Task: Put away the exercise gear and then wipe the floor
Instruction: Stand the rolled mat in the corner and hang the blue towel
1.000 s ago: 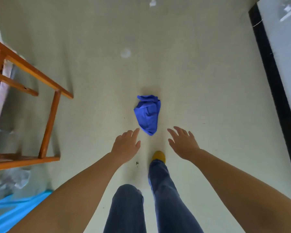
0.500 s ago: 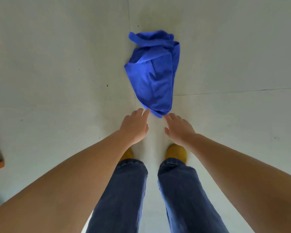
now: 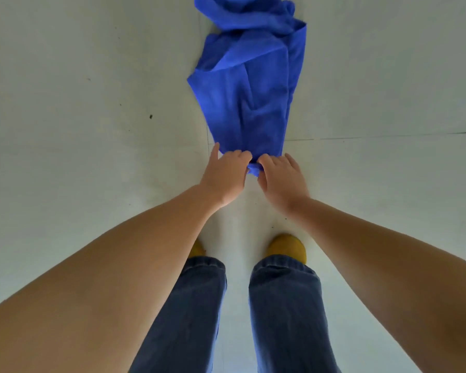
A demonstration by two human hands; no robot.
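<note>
two hands down low on the near end of the blue cloth (image 3: 249, 103): left hand (image 3: 225, 175) and right hand (image 3: 281, 179), fingers curled round its edge. rest of cloth crumpled on the pale floor (image 3: 92, 130), in front of two yellow shoes (image 3: 287, 247).

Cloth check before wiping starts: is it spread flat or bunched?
Bunched. The cloth lies crumpled in folds on the floor; both hands grip its near end.
</note>
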